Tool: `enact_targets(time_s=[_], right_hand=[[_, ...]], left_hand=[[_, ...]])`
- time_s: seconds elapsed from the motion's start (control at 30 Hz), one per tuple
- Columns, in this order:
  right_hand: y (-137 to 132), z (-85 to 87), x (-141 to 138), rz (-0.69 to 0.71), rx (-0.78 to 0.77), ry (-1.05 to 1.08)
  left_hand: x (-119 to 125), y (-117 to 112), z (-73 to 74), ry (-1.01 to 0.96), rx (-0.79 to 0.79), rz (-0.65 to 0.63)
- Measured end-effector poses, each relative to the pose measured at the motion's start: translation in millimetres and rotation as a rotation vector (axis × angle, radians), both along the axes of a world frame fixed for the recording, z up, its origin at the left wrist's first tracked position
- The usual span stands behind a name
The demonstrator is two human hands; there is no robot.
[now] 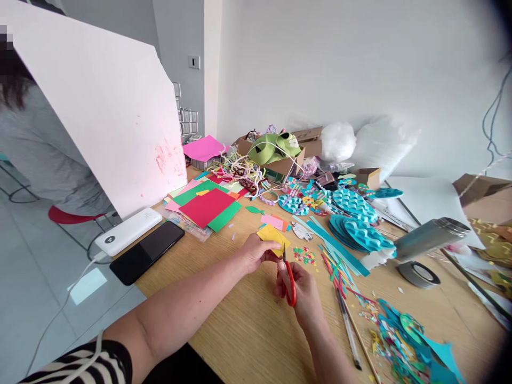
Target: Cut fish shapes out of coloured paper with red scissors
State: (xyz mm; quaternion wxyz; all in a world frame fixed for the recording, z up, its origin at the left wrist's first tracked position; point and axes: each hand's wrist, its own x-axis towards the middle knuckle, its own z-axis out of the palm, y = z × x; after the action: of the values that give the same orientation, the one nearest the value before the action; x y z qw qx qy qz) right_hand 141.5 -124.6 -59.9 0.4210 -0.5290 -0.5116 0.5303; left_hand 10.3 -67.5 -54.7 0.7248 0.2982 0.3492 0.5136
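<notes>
My left hand point(258, 253) pinches a small piece of yellow paper point(272, 238) above the wooden table. Red-handled scissors point(290, 285) are in my right hand point(302, 296), their blades up against the paper's right edge. How far the blades are apart I cannot make out. Just right of the paper lies a pile of tiny coloured paper bits point(305, 255). Behind it are a white fish-shaped cutout point(301, 231), pink paper strips point(273, 222) and a green fish-shaped cutout point(254, 210).
Red paper point(206, 208) tops a stack on the left, near a black phone point(147, 253) and a white power bank point(128, 231). To the right are blue scalloped pieces point(356, 233), a metal bottle point(430, 238), a tape roll point(418, 274) and a pen point(349, 330). A person in grey sits beyond a white board point(108, 101).
</notes>
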Motion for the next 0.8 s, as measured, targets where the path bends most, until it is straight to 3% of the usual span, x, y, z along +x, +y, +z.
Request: enact_targets(time_s=[0.8], right_hand=[[0.0, -3.4, 0.5, -0.014, -0.009, 0.038]], left_hand=[[-1.2, -0.6, 4.1, 0.009, -0.011, -0.016]])
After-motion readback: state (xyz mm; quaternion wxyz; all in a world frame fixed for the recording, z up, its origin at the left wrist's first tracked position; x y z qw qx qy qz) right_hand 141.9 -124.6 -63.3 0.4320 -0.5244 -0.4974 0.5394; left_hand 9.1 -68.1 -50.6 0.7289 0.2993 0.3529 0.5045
